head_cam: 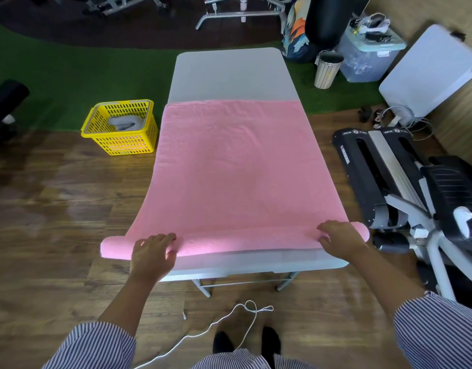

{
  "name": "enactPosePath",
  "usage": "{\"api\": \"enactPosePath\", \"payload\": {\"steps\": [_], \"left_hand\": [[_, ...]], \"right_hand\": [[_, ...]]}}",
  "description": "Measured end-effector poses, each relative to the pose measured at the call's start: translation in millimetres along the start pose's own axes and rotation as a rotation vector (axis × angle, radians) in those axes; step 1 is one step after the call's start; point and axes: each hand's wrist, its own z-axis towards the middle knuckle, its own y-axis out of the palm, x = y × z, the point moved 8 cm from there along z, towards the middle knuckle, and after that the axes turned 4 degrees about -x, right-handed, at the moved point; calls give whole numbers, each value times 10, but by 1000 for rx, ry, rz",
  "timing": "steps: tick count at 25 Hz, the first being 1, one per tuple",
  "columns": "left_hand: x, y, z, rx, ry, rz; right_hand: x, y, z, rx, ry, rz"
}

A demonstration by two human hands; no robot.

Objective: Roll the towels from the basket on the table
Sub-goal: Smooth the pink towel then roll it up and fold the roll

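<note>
Roll axis of the flat pink terry towel [229, 166] runs across the white folding counter [234, 73] at its near edge, left hand [152, 253] and right hand [338, 235] fingers curled over either end, unrolled cloth lying ahead.

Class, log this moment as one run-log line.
step: rolling pink towel | left hand, right hand: on roll | basket: grey towel left
</note>
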Motion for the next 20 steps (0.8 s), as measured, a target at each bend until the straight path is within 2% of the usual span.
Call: {"api": "enactPosePath", "payload": {"steps": [2, 6, 8, 13, 16, 20], "left_hand": [[-20, -22, 23, 32, -27, -7], [44, -26, -5, 110, -83, 36], [70, 29, -19, 99, -93, 31], [102, 115, -1, 30, -111, 58], [120, 7, 27, 96, -104, 101], [-9, -171, 168, 156, -39, 163]], "right_hand": [[18, 0, 28, -17, -22, 18], [-2, -127, 101, 189, -88, 87], [2, -169, 91, 227, -81, 113], [7, 48, 67, 54, -139, 57], [24, -12, 155, 83, -114, 103], [-91, -80, 326, -22, -84, 129]]}}
